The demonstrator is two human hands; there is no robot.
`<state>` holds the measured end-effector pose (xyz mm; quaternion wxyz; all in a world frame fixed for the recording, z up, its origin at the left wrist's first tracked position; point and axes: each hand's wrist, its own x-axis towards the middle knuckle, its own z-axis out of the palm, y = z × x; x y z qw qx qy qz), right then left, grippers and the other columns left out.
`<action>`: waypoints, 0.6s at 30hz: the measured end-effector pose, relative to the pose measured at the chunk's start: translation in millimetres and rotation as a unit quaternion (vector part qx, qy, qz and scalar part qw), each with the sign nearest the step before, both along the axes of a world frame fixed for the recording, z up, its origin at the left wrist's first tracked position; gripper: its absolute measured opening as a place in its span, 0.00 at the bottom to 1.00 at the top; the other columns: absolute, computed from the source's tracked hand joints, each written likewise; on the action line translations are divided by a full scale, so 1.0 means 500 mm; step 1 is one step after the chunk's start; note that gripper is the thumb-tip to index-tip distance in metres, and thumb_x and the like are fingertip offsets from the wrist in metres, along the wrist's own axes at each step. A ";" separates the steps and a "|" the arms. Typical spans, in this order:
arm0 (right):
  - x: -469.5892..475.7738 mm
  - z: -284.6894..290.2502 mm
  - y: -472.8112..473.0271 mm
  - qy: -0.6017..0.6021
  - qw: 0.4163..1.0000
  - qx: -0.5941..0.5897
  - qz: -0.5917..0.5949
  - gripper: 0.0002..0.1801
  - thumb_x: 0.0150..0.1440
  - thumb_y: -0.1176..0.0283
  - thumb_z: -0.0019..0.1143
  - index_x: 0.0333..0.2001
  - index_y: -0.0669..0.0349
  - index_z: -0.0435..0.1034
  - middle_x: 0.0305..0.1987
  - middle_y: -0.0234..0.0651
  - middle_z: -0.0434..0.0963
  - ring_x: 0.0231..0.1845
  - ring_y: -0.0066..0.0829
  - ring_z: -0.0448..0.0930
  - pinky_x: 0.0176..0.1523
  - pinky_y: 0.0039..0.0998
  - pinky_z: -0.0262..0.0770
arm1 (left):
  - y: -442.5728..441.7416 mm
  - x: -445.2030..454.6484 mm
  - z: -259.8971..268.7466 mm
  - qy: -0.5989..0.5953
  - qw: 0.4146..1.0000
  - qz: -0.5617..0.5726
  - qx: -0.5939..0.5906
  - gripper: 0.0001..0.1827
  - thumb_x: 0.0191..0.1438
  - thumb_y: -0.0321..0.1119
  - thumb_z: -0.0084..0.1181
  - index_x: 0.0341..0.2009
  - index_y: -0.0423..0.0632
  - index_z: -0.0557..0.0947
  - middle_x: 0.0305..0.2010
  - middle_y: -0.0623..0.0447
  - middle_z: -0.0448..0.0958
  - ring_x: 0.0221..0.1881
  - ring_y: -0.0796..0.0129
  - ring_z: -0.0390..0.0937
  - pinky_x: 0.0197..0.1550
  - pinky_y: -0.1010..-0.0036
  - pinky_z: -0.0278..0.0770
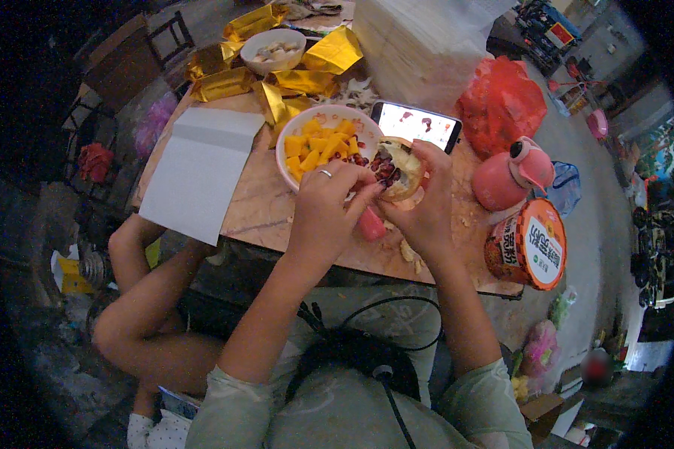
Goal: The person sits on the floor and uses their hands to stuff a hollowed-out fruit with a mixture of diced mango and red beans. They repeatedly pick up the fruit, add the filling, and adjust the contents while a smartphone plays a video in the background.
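Observation:
My right hand (427, 207) holds a piece of pomegranate (407, 171) with dark red seeds showing, over the right rim of a bowl. The fingertips of my left hand (331, 202) touch the seeds at the fruit's left side; whether they grip a seed cannot be told. Under and beyond my left hand stands the pink-rimmed bowl (282, 163), with cut orange-yellow fruit (314, 146) and loose pomegranate seeds in it. A phone (413, 120) with a lit screen lies just behind the pomegranate. Below my fingers a pink handle-like object (372, 224) rests on the table.
A white sheet (196, 168) overhangs the table's left edge near another person's bare limbs (146, 314). Gold foil packets (224, 84) surround a small white bowl (253, 59). Right: red plastic bag (502, 106), pink flask (497, 182), instant-noodle tub (508, 247). Peel bits (410, 255) lie near the front edge.

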<state>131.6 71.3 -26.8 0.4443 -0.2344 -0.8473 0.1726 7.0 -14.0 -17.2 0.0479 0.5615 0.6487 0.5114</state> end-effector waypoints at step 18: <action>0.004 -0.002 -0.008 0.008 0.989 -0.149 0.014 0.42 0.29 0.74 0.70 0.48 0.61 0.54 0.48 0.41 0.60 0.51 0.34 0.64 0.51 0.32 0.65 | 0.017 -0.015 -0.023 -0.187 0.982 0.012 -0.018 0.08 0.51 0.33 0.50 0.30 0.40 0.73 0.28 0.48 0.74 0.28 0.65 0.72 0.32 0.74 0.69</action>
